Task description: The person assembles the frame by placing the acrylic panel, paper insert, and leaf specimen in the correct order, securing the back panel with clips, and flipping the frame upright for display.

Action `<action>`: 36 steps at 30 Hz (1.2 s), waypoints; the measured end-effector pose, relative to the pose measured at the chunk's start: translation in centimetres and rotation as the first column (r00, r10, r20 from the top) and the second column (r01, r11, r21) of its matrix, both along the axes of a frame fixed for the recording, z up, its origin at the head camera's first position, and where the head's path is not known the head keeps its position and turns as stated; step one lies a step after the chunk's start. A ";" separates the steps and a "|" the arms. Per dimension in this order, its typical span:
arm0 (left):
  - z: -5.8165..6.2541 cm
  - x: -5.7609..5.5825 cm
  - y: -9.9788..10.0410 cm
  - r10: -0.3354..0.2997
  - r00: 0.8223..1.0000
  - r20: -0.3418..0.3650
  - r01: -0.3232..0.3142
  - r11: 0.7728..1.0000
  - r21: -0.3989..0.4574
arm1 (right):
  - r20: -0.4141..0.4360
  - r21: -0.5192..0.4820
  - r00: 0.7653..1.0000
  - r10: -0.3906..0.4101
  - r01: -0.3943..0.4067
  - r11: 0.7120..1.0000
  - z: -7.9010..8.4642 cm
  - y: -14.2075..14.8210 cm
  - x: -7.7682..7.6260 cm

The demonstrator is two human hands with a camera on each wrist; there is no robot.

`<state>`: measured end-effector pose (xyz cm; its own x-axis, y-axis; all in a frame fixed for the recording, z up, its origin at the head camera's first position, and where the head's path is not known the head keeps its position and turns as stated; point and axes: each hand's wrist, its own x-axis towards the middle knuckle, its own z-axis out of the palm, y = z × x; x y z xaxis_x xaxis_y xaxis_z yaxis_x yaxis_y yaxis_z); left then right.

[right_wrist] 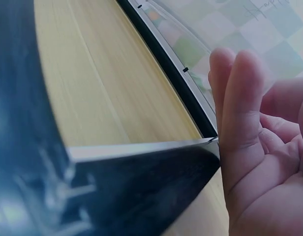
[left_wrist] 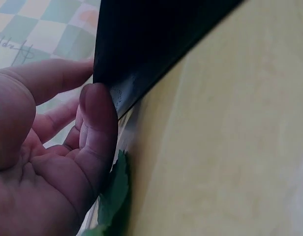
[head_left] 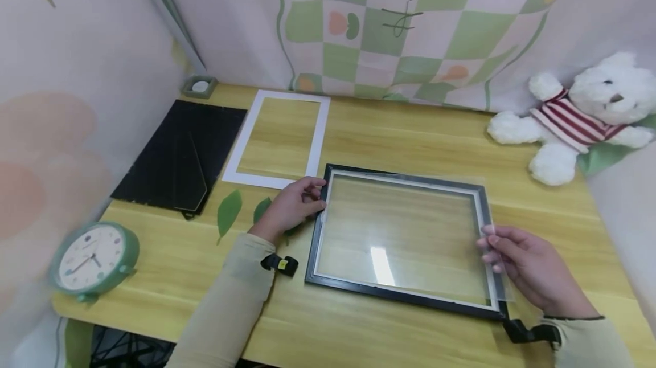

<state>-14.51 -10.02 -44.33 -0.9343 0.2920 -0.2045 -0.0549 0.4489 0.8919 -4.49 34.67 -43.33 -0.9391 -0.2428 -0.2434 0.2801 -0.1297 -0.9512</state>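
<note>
A black picture frame [head_left: 405,297] with a white inner lip lies at the front middle of the table. Over its opening sits a clear sheet [head_left: 410,231] that reflects a bright streak and juts past the frame's right side. My left hand [head_left: 291,207] grips the frame's left side, thumb and fingers at its dark edge in the left wrist view. At the opposite side my right hand [head_left: 533,265] pinches the right edge of the clear sheet between thumb and fingers. The right wrist view shows this hand [right_wrist: 269,147] close beside the frame's corner [right_wrist: 141,187].
A white mat border [head_left: 320,134] and a black backing board [head_left: 154,151] with its stand lie at the back left. Green leaves [head_left: 229,211] lie left of the frame. A green clock [head_left: 94,260] stands front left; a white teddy bear [head_left: 558,157] sits back right.
</note>
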 end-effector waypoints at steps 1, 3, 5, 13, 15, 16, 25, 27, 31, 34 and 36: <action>0.0 0.0 0.0 0.002 1.000 0.001 -0.002 1.000 -0.002 | -0.001 0.007 1.000 0.001 -0.001 1.000 0.0 0.0 0.0; -0.1 0.0 0.1 0.007 1.000 0.005 -0.007 1.000 -0.003 | 0.005 0.018 1.000 -0.004 0.004 1.000 -0.1 0.1 0.1; -0.1 0.0 0.2 0.008 1.000 0.005 -0.008 1.000 0.000 | 0.011 0.021 1.000 -0.006 0.006 1.000 -0.2 0.2 0.3; -0.1 0.0 0.3 0.019 0.999 0.044 -0.021 0.998 0.052 | 0.011 0.028 1.000 -0.028 0.027 0.999 -0.3 0.2 0.7; -0.1 0.0 0.2 0.020 0.999 0.046 -0.022 0.998 0.054 | 0.002 0.043 0.999 -0.035 0.035 0.998 -0.3 0.1 0.8; -0.1 0.1 0.2 0.020 0.999 0.045 -0.022 0.998 0.051 | -0.001 0.056 0.999 -0.038 0.038 0.998 -0.2 0.0 0.8; 0.0 0.4 0.2 0.017 1.000 0.008 -0.017 0.999 -0.027 | -0.114 0.622 0.992 -0.046 0.107 0.776 1.0 -1.4 1.2; 0.1 0.5 0.2 0.016 1.000 -0.013 -0.017 0.998 -0.054 | -0.150 0.731 0.989 -0.005 0.114 0.673 1.5 -1.9 1.3; 0.0 0.6 0.3 0.021 0.999 -0.031 -0.023 0.996 -0.084 | -0.188 0.814 0.980 0.067 0.118 0.568 2.1 -2.6 1.3; -0.1 0.6 0.4 0.023 0.999 -0.032 -0.026 0.995 -0.096 | -0.204 0.838 0.973 0.112 0.114 0.533 2.2 -2.7 1.2; -0.2 0.6 0.5 0.019 0.999 -0.039 -0.023 0.994 -0.106 | -0.203 0.845 0.971 0.127 0.108 0.524 2.3 -2.6 1.0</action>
